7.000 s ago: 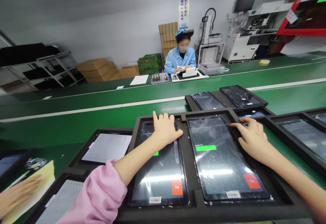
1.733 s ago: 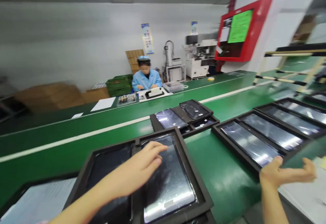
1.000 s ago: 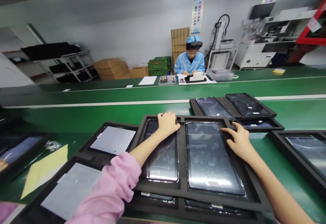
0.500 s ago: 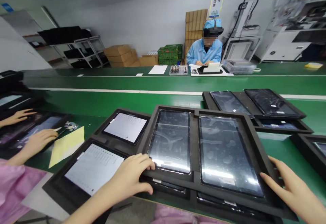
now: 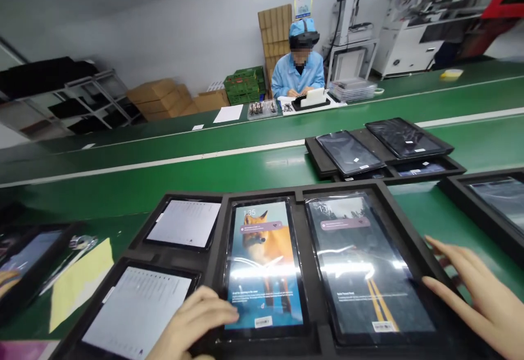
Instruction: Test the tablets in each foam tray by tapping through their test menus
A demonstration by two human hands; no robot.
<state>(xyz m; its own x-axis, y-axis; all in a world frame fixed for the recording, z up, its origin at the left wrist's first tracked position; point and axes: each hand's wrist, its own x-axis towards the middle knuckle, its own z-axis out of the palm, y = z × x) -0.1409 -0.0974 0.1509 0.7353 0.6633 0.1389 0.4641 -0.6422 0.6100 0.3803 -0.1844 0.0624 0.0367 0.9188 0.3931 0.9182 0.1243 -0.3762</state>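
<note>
A black tray (image 5: 313, 275) holds two film-covered tablets side by side. The left tablet (image 5: 262, 272) shows a fox picture, the right tablet (image 5: 368, 283) a road picture; each has a small label low on its glass. My left hand (image 5: 194, 319) rests at the tray's lower left, fingertips stretched onto the fox tablet's lower left corner. It is partly cut off by the bottom edge. At the tray's right side is my right hand (image 5: 475, 294), with the thumb over the rim and the fingers along the outside. The ends of those fingers are partly hidden.
On the left lies another tray with two white-screened tablets (image 5: 184, 222). Beyond it are a yellow sheet (image 5: 82, 283) and a co-worker's hand (image 5: 8, 281). Stacked trays (image 5: 380, 147) stand behind on the green bench; another tray (image 5: 491, 207) is at right. Across sits a person in blue (image 5: 301, 70).
Both tablet screens in the tray have gone from dark to lit pictures. My view has tilted and shifted. My left hand's fingertips have come onto the left tablet's corner.
</note>
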